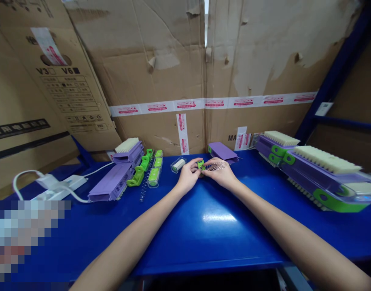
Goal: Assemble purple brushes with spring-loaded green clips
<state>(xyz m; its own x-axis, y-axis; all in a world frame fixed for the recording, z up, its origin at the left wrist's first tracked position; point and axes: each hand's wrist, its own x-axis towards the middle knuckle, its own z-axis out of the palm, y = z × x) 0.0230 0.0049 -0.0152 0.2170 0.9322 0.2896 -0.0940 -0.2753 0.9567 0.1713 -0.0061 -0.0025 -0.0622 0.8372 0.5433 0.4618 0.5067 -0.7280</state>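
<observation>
Over the middle of the blue table, my left hand (187, 176) is closed on a small green plastic part (201, 165). My right hand (223, 173) grips a long metal coil spring (217, 166), whose near end meets the green part. Just left of my hands lies a clear plastic case with a pale block in it (178, 165). Behind my right hand rests a purple plastic housing (224, 151) with a green end. The fingertips hide part of the green piece, so I cannot tell whether the spring is hooked into it.
Green brackets (142, 167), springs (146, 178) and clear cases with green parts (155, 174) form rows at left. Purple brush housings (112, 182) lie beyond them, with a white power strip (62, 188). Assembled brushes (319, 173) stand at right. Cardboard (161, 76) walls the back.
</observation>
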